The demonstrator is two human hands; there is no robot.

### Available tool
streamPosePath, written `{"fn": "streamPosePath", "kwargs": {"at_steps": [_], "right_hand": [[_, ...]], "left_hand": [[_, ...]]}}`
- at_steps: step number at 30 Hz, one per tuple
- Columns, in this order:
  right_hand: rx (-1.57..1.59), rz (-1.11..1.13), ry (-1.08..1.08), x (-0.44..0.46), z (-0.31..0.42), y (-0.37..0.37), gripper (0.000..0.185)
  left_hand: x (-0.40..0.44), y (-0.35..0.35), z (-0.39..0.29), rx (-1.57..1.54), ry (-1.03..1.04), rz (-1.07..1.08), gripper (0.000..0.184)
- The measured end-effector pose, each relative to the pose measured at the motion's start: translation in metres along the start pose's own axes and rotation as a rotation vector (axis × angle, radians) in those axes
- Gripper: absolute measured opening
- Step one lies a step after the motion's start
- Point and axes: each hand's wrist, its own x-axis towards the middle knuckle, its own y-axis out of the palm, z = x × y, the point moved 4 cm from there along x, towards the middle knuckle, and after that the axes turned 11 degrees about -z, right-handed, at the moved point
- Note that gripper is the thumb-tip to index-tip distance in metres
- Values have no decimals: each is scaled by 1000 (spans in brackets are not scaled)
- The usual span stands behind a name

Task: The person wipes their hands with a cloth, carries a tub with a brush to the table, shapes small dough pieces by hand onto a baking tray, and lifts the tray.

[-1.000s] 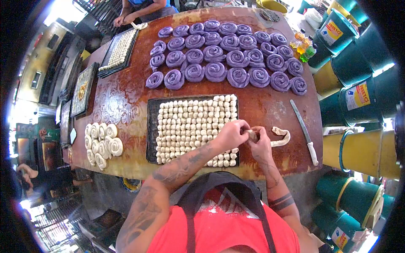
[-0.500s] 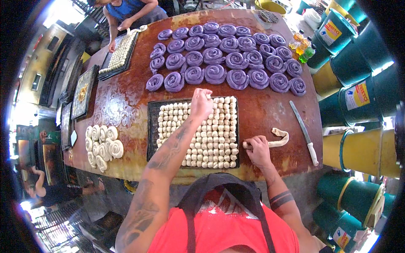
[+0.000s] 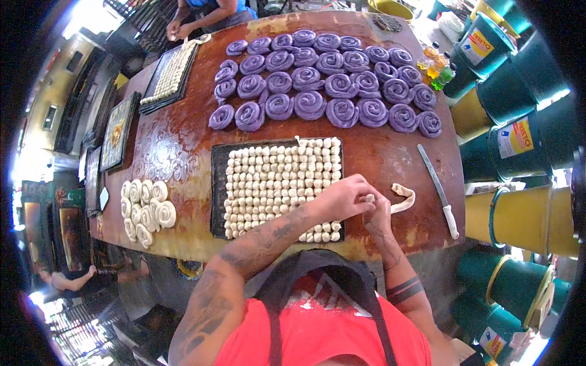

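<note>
My left hand (image 3: 345,198) is closed at the right edge of the dark baking tray (image 3: 218,189), its fingertips against my right hand (image 3: 378,213). The right fingers are wrapped round a pale dough rope (image 3: 404,200), whose curled tail lies on the table to the right. A small light bit of dough (image 3: 369,198) shows where the two hands meet; my left fingers pinch at it. Rows of small dough balls (image 3: 274,183) cover most of the tray, and my left forearm hides some near its lower right part.
Purple dough spirals (image 3: 310,105) fill the table's far side. White spirals (image 3: 146,210) lie at left, a long knife (image 3: 438,192) at right. Coloured bottles (image 3: 444,76) stand by the far right edge. Across the table a co-worker (image 3: 213,13) stands near another dough-filled tray (image 3: 171,72).
My left hand has moved from the tray's far edge back to my right hand. A dough piece now sits at the far edge. The co-worker's hands have lifted off the other tray.
</note>
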Motion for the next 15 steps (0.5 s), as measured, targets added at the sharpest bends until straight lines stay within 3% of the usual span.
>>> {"fn": "streamPosePath", "kwargs": {"at_steps": [2, 5, 6, 9, 12, 13, 14, 15], "right_hand": [[-71, 11, -32, -5, 4, 7, 13], [-172, -30, -120, -7, 22, 2, 17], [-161, -52, -121, -8, 19, 2, 17], [-205, 25, -122, -7, 12, 5, 18], [-223, 145, -48, -5, 5, 0, 19], [-238, 147, 6, -5, -3, -2, 20], [-251, 148, 57, -4, -10, -3, 21], [-346, 129, -167, -4, -7, -1, 21]], "left_hand": [[-8, 3, 11, 35, 73, -65, 19], [-17, -1, 36, 32, -374, -175, 20], [-20, 3, 47, -49, -381, -251, 21], [-22, 12, 66, -123, -493, -146, 18], [-20, -22, 60, 123, -484, -147, 17], [-18, -42, 70, 90, -493, -275, 15], [-16, -64, 91, 179, -366, -475, 11], [-11, -88, 99, 319, -449, -556, 9]]}}
